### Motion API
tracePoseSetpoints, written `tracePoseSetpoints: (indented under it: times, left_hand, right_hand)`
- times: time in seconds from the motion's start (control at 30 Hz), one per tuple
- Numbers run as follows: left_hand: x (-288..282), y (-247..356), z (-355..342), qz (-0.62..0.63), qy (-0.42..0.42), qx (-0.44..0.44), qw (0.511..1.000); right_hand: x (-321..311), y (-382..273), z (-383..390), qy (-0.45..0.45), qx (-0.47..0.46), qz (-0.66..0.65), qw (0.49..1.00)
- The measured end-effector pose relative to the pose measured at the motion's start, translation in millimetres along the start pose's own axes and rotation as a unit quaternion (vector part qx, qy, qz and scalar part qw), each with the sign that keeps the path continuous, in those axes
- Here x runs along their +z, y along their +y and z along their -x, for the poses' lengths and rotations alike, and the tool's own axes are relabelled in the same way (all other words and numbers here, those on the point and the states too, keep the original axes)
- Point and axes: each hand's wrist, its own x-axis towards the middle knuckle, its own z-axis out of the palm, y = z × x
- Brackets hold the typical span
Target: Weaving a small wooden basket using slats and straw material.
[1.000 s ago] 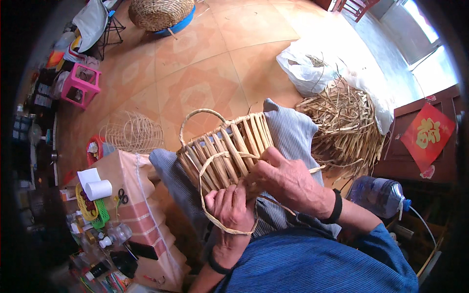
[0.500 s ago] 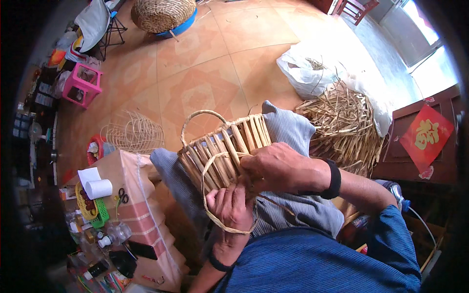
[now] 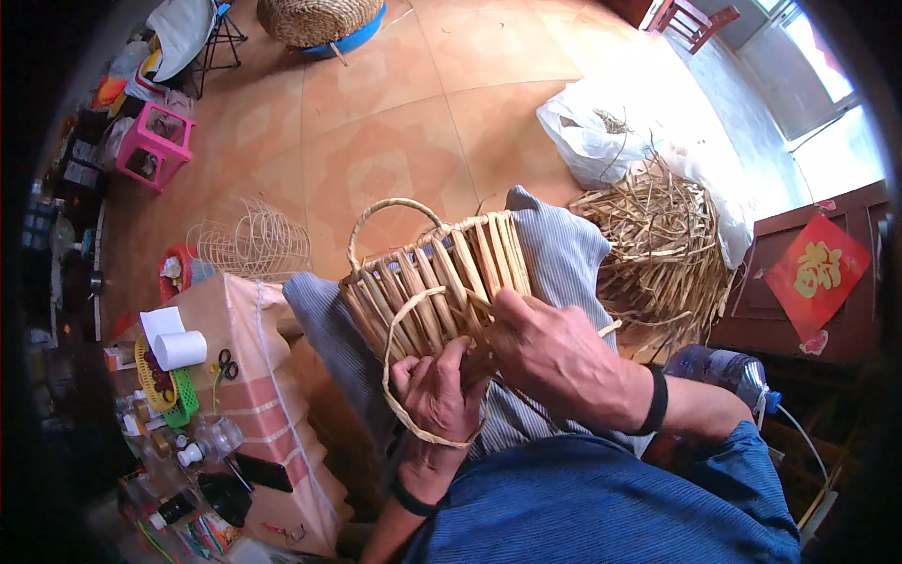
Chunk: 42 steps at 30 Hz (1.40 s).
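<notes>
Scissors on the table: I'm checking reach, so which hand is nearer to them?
The left hand. It is at the basket, right of the scissors; the right hand, also there, is farther right.

Basket (image 3: 399, 329) mid-frame, on lap (image 3: 562, 249); left hand (image 3: 437, 395) at its lower edge, right hand (image 3: 568, 357) at its lower right. Right of lap: straw pile (image 3: 658, 249) on floor, plastic bag (image 3: 587, 141) behind it. Bottle (image 3: 719, 368) lower right, beyond right forearm. Lower left: table (image 3: 254, 390); on it paper roll (image 3: 180, 350), scissors (image 3: 225, 367) right of roll, phone (image 3: 264, 473) nearer. Hoops (image 3: 268, 242) behind table. Stool (image 3: 155, 143) upper left. Chair (image 3: 691, 26) upper right.
</notes>
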Motion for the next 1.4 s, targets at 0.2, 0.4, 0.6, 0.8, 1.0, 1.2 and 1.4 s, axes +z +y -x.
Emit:
tracePoseSetpoints:
  times: [0.2, 0.4, 0.6, 0.8, 1.0, 1.2, 1.4]
  left_hand:
    - [-3.8, -3.0, -0.1, -0.001, -0.033, 0.008, 0.999]
    - [-14.2, 11.1, -8.6, -0.039, -0.062, 0.004, 0.997]
    - [-15.8, 16.2, -10.0, -0.071, -0.075, -0.009, 0.995]
    - [-11.2, 14.0, -16.4, -0.042, -0.053, 0.023, 0.997]
    - [-15.8, 9.6, -17.2, -0.050, -0.059, 0.035, 0.996]
    - [-17.2, 9.2, -23.2, -0.027, -0.070, 0.016, 0.997]
    - [-27.4, 10.4, -27.9, -0.021, -0.141, 0.000, 0.990]
  right_hand:
    - [8.7, 13.9, 5.5, 0.055, -0.132, -0.030, 0.989]
    - [-0.7, 67.5, -29.3, 0.060, -0.207, 0.033, 0.976]
    - [12.4, 74.3, -1.8, 0.009, -0.163, -0.033, 0.986]
    - [15.2, 45.2, 55.8, -0.052, -0.038, -0.088, 0.994]
    - [-2.1, 37.4, 29.1, 0.126, -0.221, 0.017, 0.967]
    - [2.8, 44.3, 28.3, -0.043, -0.264, -0.060, 0.962]
    - [15.9, 92.1, 65.7, -0.033, -0.075, -0.076, 0.994]
